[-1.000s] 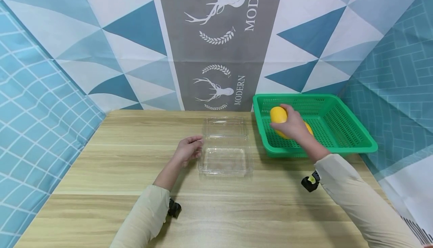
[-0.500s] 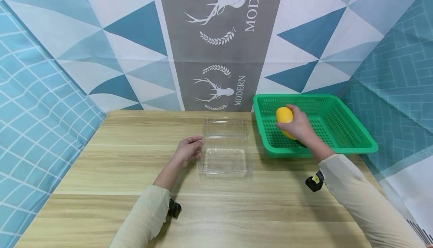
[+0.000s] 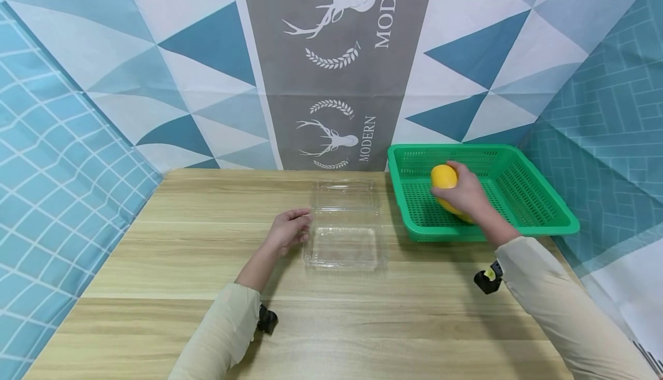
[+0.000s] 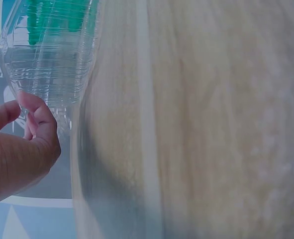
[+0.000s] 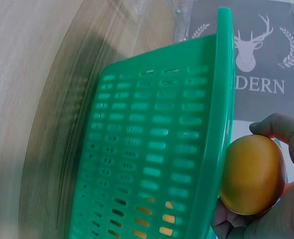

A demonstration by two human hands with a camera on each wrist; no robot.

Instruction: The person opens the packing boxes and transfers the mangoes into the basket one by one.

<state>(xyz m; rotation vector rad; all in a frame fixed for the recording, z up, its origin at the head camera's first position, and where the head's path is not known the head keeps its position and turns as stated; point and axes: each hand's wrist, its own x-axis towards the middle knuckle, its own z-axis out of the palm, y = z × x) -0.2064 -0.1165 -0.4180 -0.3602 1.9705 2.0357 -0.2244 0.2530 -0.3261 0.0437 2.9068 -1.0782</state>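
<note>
In the head view, my left hand (image 3: 289, 229) is at the left edge of an opened clear plastic clamshell box (image 3: 346, 247). The left wrist view shows thumb and forefinger pinching the rim of this clamshell box (image 4: 49, 69). My right hand (image 3: 466, 193) is over the green plastic basket (image 3: 546, 196), its fingers and thumb curled round a smooth, rounded yellow fruit (image 3: 444, 177). In the right wrist view this fruit (image 5: 252, 174) appears orange-yellow with tiny dark specks, close to the basket's rim. More yellow (image 3: 463, 215) shows beneath the hand, and orange patches show through the basket's slots.
The clamshell and basket stand side by side on a wooden table (image 3: 331, 322), near its back edge. Patterned cloth (image 3: 331, 69) hangs behind and at both sides. A black wrist camera (image 3: 267, 319) hangs under the left sleeve, another (image 3: 488, 280) under the right.
My right hand, holding the yellow fruit, has shifted rightward and slightly downward within the basket. The left hand and the clamshell box have not moved.
</note>
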